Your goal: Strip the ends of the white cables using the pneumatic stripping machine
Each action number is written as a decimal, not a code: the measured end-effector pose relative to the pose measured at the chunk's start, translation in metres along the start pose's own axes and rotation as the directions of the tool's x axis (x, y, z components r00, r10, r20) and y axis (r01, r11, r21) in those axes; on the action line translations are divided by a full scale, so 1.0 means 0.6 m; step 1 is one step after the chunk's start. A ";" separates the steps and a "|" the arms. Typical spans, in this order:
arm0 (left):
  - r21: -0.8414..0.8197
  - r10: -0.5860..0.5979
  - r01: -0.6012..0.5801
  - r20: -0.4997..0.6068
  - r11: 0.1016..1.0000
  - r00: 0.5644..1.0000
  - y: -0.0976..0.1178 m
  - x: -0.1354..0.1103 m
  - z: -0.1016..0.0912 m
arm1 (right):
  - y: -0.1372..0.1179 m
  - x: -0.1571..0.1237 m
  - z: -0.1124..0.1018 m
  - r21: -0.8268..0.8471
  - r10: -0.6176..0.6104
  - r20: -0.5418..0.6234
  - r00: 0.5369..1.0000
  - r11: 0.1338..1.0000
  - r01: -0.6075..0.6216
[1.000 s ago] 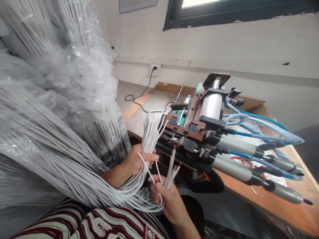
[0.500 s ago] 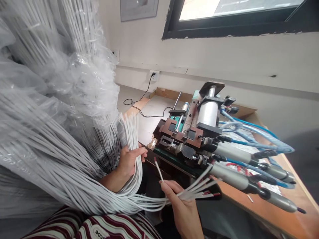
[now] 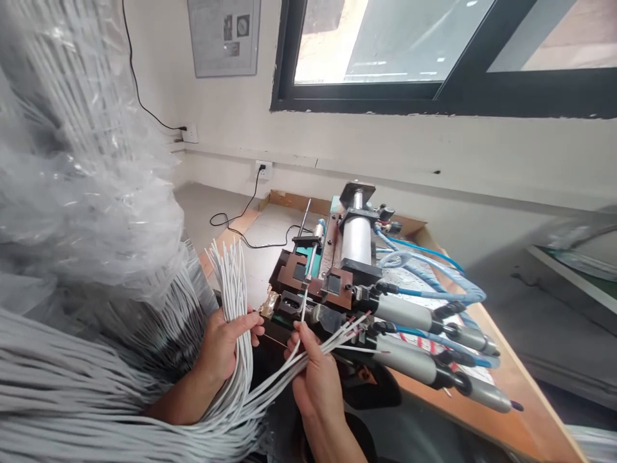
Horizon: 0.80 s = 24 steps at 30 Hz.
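Note:
My left hand (image 3: pixel 226 344) is closed around a fan of thin white cables (image 3: pixel 234 273) that stand up out of its grip. My right hand (image 3: pixel 313 376) pinches several white cables with stripped reddish ends (image 3: pixel 347 331); one of them (image 3: pixel 303 305) points up into the front jaws of the small pneumatic machine (image 3: pixel 332 283). The other held cables splay to the right over the machine's grey cylinders (image 3: pixel 414 360). All cables run back to a huge white bundle (image 3: pixel 72 379) on my left.
The machine sits on a wooden bench (image 3: pixel 511 392) with blue air hoses (image 3: pixel 434 276) looping on its right. Clear plastic wrap (image 3: pixel 81 193) covers the cable bundle. A black cord (image 3: pixel 241 222) runs to a wall socket. A window is above.
My head has lifted, showing more window. My right hand rose from below the machine to its front jaws, carrying one cable end into them. My left hand kept its hold on the cable fan.

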<state>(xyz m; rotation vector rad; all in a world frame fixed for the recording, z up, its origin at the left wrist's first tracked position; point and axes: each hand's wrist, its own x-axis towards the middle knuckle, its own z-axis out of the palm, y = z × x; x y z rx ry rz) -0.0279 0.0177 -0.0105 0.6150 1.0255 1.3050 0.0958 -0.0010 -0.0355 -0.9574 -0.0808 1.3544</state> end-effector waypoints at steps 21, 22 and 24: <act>0.115 0.043 -0.062 0.164 0.991 0.986 -0.007 -0.014 0.021 | -0.008 -0.036 -0.051 -0.273 0.133 0.367 0.921 0.962 -0.030; 0.125 0.042 -0.066 0.187 0.990 0.982 -0.007 -0.017 0.021 | -0.007 -0.042 -0.057 -0.292 0.156 0.384 0.910 0.956 -0.040; 0.140 0.035 -0.066 0.217 0.988 0.976 -0.007 -0.024 0.019 | -0.005 -0.054 -0.067 -0.315 0.198 0.402 0.894 0.947 -0.068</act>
